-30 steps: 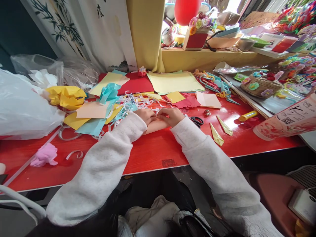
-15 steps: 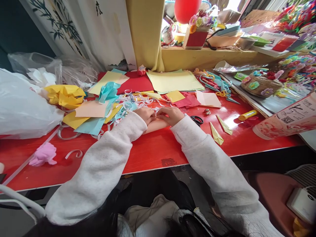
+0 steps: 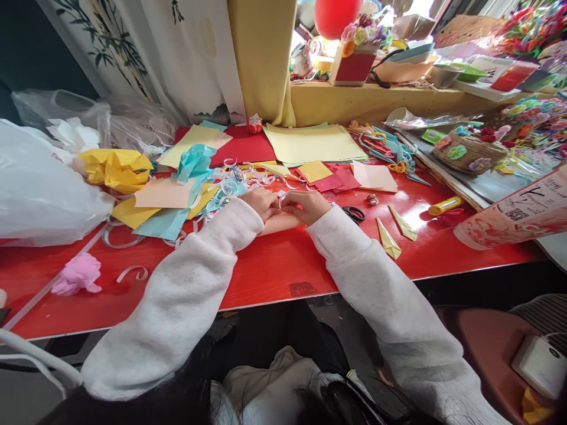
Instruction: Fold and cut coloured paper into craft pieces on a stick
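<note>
My left hand (image 3: 261, 204) is closed, its fingertips pinched at a small sheet of peach paper (image 3: 281, 223) close to the table's front. From the other side my right hand (image 3: 306, 206) bends its thumb and fingers onto the same paper, fingertips nearly meeting the left ones. Both hands hide the paper's far edge and any fold in it. White paper strips (image 3: 229, 188) curl just beyond the left hand. To the right of my right hand lie black-handled scissors (image 3: 354, 214) and two folded pale-yellow paper points (image 3: 388, 239).
The red table (image 3: 261, 277) carries coloured sheets (image 3: 314, 144) at the back and crumpled yellow paper (image 3: 116, 170) at left. A white plastic bag (image 3: 44, 189) fills the left side. A tilted paper cup (image 3: 514, 206) and a glue stick (image 3: 445, 206) are at right.
Both hands stay in almost the same place on the peach paper. The view has shifted very slightly; nothing else visibly moves.
</note>
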The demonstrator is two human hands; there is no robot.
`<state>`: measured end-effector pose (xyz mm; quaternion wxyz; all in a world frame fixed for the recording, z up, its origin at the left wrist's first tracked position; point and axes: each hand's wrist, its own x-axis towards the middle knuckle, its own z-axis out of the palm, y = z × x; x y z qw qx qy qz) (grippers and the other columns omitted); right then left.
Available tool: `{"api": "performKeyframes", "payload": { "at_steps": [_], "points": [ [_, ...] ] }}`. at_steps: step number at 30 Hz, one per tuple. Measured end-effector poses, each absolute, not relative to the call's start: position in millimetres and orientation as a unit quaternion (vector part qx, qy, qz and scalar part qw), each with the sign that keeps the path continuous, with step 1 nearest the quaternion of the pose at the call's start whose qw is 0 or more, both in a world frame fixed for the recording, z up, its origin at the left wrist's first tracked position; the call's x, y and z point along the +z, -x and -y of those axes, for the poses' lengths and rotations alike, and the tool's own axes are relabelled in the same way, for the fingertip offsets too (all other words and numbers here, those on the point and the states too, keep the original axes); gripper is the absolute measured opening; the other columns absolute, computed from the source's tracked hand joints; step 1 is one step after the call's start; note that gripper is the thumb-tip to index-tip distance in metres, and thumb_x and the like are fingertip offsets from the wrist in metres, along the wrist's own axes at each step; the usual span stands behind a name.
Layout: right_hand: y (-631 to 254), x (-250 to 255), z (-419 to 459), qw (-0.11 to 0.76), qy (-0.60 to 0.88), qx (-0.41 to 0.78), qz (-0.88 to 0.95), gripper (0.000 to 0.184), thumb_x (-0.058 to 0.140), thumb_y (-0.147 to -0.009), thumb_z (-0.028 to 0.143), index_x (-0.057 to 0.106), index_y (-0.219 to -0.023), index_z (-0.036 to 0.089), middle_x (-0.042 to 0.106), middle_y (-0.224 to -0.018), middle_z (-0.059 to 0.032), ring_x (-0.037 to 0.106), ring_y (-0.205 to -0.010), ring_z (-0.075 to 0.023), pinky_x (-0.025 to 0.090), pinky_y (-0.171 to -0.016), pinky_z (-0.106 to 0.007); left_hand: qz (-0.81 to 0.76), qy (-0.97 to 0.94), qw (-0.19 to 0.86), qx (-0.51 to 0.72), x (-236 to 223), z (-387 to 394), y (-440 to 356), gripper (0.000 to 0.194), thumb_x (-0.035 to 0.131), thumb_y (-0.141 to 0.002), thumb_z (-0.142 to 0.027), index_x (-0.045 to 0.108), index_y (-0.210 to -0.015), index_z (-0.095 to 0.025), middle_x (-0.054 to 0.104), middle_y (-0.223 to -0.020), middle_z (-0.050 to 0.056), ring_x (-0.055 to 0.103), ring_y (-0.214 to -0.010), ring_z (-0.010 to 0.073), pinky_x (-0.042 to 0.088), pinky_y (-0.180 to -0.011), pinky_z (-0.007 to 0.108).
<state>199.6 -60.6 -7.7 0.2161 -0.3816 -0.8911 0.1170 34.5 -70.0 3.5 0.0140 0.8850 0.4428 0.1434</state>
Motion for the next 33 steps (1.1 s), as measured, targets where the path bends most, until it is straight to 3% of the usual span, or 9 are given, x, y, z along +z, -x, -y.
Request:
{"api": "performKeyframes", "payload": {
  "at_steps": [33],
  "points": [
    [-198.8,-8.3,64.1,0.166,0.388,0.043,0.906,0.017,0.048,-0.075,0.026,0.058,-0.083,0.016,0.062,-0.087,-0.0049,0.055,-0.076,-0.0140,0.035,-0.068,-0.025,-0.480,-0.870,0.037,0.103,4.9,71.3,-34.1,0.017,0.050,-0.071,-0.026,0.060,-0.076,-0.014,0.060,-0.082,0.005,0.052,-0.083,0.0171,0.040,-0.075,0.027]
  ]
}}
